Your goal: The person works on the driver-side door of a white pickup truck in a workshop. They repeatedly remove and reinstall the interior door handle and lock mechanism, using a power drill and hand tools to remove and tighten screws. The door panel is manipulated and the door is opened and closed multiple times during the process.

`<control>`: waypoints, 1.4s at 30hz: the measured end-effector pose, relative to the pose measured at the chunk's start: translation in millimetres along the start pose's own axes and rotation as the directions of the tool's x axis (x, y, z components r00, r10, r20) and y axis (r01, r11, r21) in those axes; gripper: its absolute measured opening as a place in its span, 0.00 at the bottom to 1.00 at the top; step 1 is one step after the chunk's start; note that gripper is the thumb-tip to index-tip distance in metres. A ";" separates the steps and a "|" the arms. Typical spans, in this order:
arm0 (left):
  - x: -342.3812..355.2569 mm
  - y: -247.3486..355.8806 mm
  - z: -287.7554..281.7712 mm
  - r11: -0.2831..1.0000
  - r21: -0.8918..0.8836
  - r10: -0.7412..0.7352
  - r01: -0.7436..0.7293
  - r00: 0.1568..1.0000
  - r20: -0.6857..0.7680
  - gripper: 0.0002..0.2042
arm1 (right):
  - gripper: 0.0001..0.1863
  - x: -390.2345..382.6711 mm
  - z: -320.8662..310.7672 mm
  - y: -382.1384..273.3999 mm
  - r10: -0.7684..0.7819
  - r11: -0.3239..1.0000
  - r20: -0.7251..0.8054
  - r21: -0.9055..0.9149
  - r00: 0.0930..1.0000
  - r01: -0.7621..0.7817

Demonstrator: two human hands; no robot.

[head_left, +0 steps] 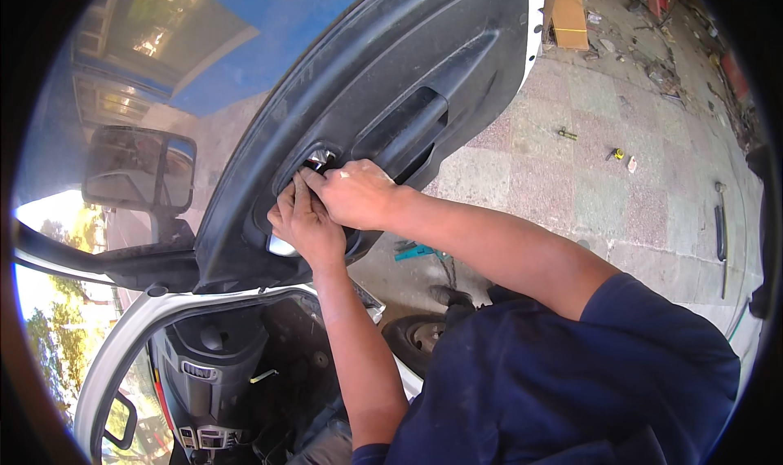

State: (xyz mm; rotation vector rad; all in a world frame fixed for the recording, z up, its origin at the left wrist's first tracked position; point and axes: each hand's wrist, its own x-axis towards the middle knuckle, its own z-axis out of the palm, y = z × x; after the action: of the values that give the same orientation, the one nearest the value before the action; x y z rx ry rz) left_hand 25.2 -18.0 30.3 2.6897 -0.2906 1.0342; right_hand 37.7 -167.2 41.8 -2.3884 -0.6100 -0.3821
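In front of me stands an open vehicle door with a black inner panel (469,61). Both my hands are together at the shiny inside door handle (323,157), set in a recess of that panel. My left hand (308,230) has its fingers bent and pressed together just below the handle. Against it lies my right hand (359,194), its fingers curled and its index finger pointing at the recess. Whatever the fingertips pinch is hidden. Part of a white surface (282,246) shows beneath my left hand. A long armrest pull (404,122) lies beyond my right hand.
The window glass (196,65) and side mirror (139,169) are at the left. Below is the cab with its dashboard (214,343). A teal tool (414,252) lies under the door, near a wheel (424,334). A long black-handled tool (721,232) rests on the tiled floor.
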 end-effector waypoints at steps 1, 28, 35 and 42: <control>0.2 -0.1 -3.2 0.998 0.050 0.025 -0.026 0.999 0.021 0.22 | 0.32 -0.8 -1.3 -1.8 0.003 1.000 0.003 -0.022 1.000 -0.002; 73.1 -27.1 -37.3 0.916 0.186 0.349 -0.354 0.935 0.063 0.46 | 0.23 2.2 -18.6 -9.7 0.053 0.998 0.143 0.017 0.988 -0.056; 74.2 -27.9 -39.1 0.919 0.199 0.334 -0.340 0.940 0.068 0.45 | 0.33 4.8 -6.5 -6.6 0.018 1.000 0.119 -0.008 0.993 -0.017; 76.8 -19.5 -38.2 0.936 0.177 0.297 -0.305 0.952 0.067 0.44 | 0.32 4.9 1.6 -2.6 -0.029 0.999 0.050 -0.024 0.998 0.030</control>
State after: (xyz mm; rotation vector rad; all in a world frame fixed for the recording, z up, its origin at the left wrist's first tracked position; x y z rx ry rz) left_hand 62.5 4.4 106.8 2.8984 -0.6637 1.1415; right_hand 40.7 -162.8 44.0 -2.4212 -0.6674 -0.3460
